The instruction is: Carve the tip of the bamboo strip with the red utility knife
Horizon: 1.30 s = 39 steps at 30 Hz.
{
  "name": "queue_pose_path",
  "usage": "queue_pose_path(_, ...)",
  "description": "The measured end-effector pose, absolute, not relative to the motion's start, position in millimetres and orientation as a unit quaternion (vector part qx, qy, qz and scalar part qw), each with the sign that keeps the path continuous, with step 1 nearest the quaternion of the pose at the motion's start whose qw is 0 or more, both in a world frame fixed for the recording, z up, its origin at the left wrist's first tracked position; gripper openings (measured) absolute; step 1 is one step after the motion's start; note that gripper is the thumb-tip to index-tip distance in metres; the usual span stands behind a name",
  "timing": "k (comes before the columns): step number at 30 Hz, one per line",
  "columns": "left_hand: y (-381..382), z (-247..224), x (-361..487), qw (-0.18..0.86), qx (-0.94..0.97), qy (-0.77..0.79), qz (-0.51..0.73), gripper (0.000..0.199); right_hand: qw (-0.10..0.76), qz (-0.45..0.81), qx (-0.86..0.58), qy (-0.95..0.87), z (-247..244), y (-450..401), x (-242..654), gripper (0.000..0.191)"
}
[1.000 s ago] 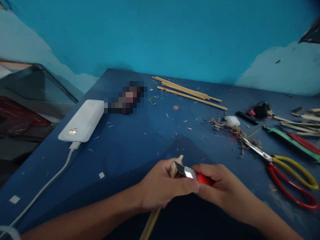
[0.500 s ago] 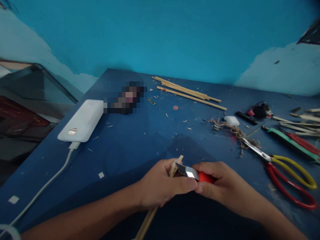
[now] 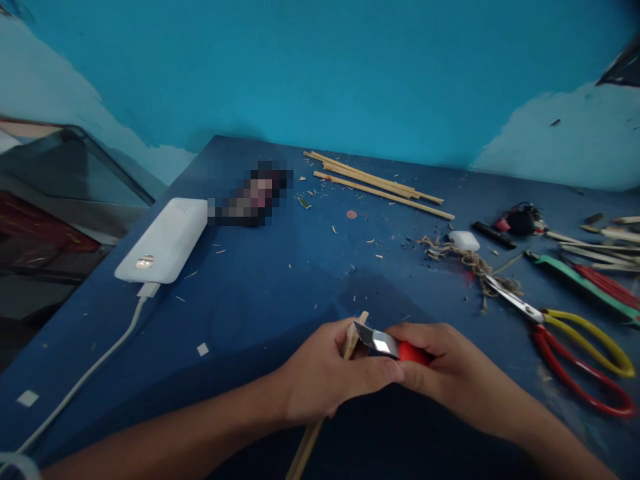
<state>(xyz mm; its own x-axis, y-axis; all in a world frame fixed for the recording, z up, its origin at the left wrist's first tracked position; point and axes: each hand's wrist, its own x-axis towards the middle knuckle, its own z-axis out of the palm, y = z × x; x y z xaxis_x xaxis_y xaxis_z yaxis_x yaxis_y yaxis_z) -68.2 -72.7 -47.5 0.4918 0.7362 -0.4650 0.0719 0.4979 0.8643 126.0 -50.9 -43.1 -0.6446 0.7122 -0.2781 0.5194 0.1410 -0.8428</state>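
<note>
Near the bottom middle, my left hand (image 3: 325, 373) is closed around a thin wooden stick (image 3: 306, 443), whose upper end pokes out above the fingers. My right hand (image 3: 450, 373) grips the red handle of a utility knife (image 3: 413, 354). The knife's metal blade points left and lies against or just beside the stick's upper end. My left thumb reaches right to the knife and meets my right thumb. The fingers beneath the stick and handle are hidden.
Several wooden sticks (image 3: 385, 187) lie near the wall. Scissors (image 3: 537, 317) with red and yellow handles are at right, beside twine (image 3: 460, 257) and a green tool (image 3: 585, 287). A white power bank (image 3: 163, 240) with a cable is at left. Shavings dot the blue table (image 3: 260, 267).
My left hand and the stick have shifted slightly right. The knife blade has moved a little to the right with them. Both hands keep their holds.
</note>
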Motion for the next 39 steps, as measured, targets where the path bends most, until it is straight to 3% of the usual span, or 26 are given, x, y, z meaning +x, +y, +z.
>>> queue_pose_path(8,-70,-44,-72,0.748,0.432,0.453,0.219,0.005,0.108,0.526,-0.432,-0.725,-43,-52,127,0.021)
queue_pose_path(15,-76,-57,-69,0.747,0.407,0.428,0.306,0.009,0.183,0.545,-0.496,-0.651,-47,-50,134,0.026)
queue_pose_path(20,-79,-57,-67,0.719,0.446,0.448,0.288,0.011,0.197,0.542,-0.497,-0.648,-49,-50,135,0.027)
queue_pose_path(27,-75,-49,-69,0.707,0.485,0.464,0.223,0.01,0.123,0.525,-0.45,-0.712,-43,-53,131,0.024)
queue_pose_path(34,-78,-46,-66,0.678,0.552,0.455,0.167,0.011,0.209,0.588,-0.487,-0.611,-45,-54,124,0.019)
queue_pose_path(39,-84,-45,-64,0.634,0.618,0.437,0.161,0.013,0.196,0.662,-0.437,-0.577,-40,-59,116,0.01)
